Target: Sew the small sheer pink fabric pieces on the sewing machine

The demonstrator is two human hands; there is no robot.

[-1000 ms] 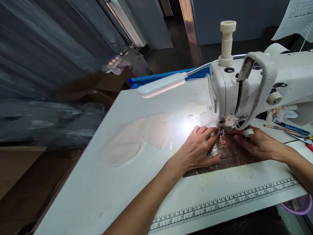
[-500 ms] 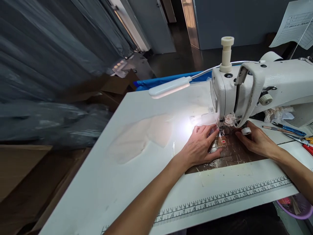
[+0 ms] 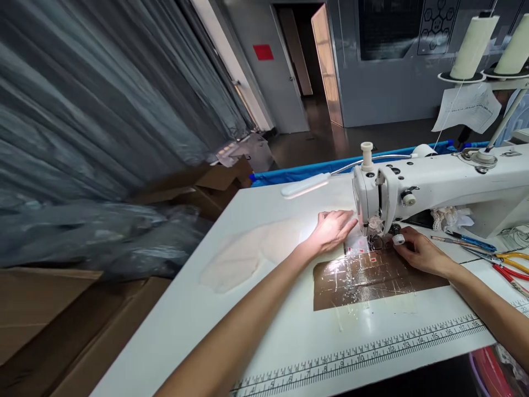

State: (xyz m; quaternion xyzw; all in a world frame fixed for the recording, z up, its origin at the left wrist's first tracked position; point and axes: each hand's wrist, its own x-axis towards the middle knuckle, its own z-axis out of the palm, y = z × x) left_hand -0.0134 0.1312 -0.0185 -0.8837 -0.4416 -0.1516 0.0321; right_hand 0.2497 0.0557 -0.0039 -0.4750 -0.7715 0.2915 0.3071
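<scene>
My left hand [image 3: 333,229] lies flat left of the sewing machine [image 3: 454,179], fingers stretched toward its needle area. Beside its fingertips is a small white translucent piece [image 3: 356,242] close to the presser foot [image 3: 375,242]. Sheer pale fabric [image 3: 237,262] spreads over the table left of this hand. My right hand [image 3: 425,253] rests right of the foot, thumb and fingers apart around a white ridged knob [image 3: 399,239]; some fingertips are hidden. In front of the foot lies a shiny brown sheet [image 3: 372,281] with small red marks at its top.
A lamp [image 3: 306,186] reaches over the white table [image 3: 165,342]. Scissors [image 3: 512,259] and a blue pen-like tool [image 3: 475,241] lie at the right. A printed ruler [image 3: 359,358] runs along the front edge. Cardboard boxes [image 3: 124,325] stand left; thread cones [image 3: 473,47] rise behind.
The head view has tilted up, showing more of the room. My left hand has moved left and away from the foot, uncovering the brown sheet. My right hand stays by the knob.
</scene>
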